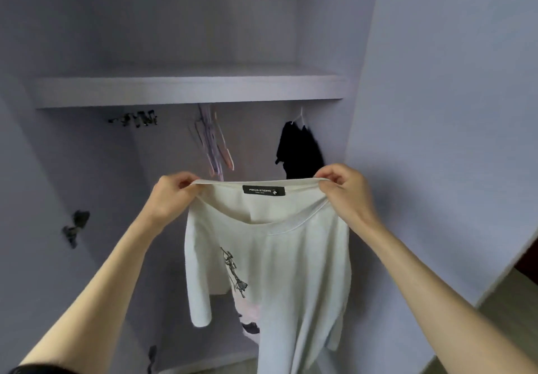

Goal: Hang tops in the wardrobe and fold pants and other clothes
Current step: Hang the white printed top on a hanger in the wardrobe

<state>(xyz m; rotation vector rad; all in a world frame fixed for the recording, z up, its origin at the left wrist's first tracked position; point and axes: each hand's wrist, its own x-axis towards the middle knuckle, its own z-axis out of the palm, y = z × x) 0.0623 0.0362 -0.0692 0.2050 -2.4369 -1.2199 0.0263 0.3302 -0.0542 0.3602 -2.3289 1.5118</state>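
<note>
**White T-shirt held up by its collar before the open wardrobe**

Head view: Both hands hold a white cotton T-shirt with a dark line-drawn print (279, 260) in the air in front of the pale grey wardrobe (186, 91). The left hand (171, 196) pinches the left end of the neckline, fingers (186, 183) clamped on the rim. The right hand (343, 190) grips the right end, fingers curled round the fabric. The collar is stretched roughly level between them, so the neck opening points up and gapes toward the camera, showing a black woven label with white lettering (263, 190) inside the back of the neck. The shirt's long axis runs straight down from the collar; the body hangs loose, one short sleeve (199, 286) dangling on the left side.

Behind the shirt, under the wardrobe shelf, hangs a bunch of thin pink and purple hangers (214, 143), tilted. To their right, a black garment on a white hanger (297, 149) hangs just above the right hand. Dark metal hinges (76, 226) sit on the left wardrobe wall.
</note>
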